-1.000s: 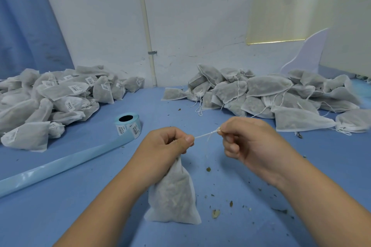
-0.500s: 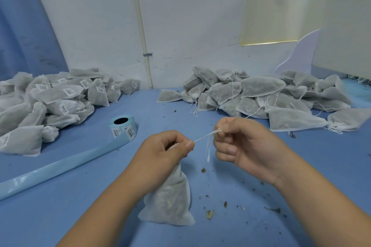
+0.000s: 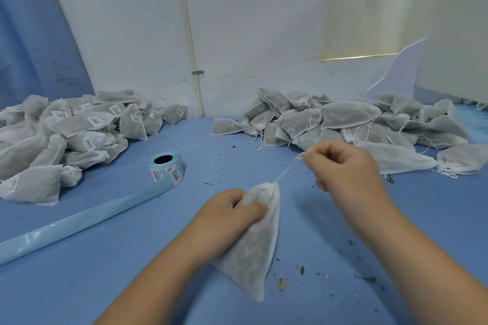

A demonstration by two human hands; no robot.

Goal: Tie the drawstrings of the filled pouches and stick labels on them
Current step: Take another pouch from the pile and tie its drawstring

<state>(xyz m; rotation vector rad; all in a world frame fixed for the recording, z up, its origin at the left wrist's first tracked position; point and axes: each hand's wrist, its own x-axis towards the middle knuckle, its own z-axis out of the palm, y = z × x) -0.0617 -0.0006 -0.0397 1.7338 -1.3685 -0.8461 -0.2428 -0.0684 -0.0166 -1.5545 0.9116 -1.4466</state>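
Observation:
A white mesh pouch (image 3: 252, 250) filled with dried herbs stands tilted on the blue table, its neck gathered. My left hand (image 3: 232, 215) grips the pouch just below the neck. My right hand (image 3: 343, 166) is up and to the right, fingers pinched on the white drawstring (image 3: 286, 171), which runs taut from the pouch's neck to that hand. A roll of barcode labels (image 3: 167, 169) sits left of centre, its pale blue backing strip (image 3: 79, 221) trailing toward the lower left.
A heap of labelled pouches (image 3: 66, 134) lies at the left. A heap of unlabelled pouches (image 3: 356, 124) with loose strings lies at the back right. Herb crumbs (image 3: 282, 283) dot the blue table near me. A white wall stands behind.
My left hand has slid down from the string onto the pouch's neck. My right hand has pulled the drawstring up and to the right, making it longer and taut. The pouch has tilted.

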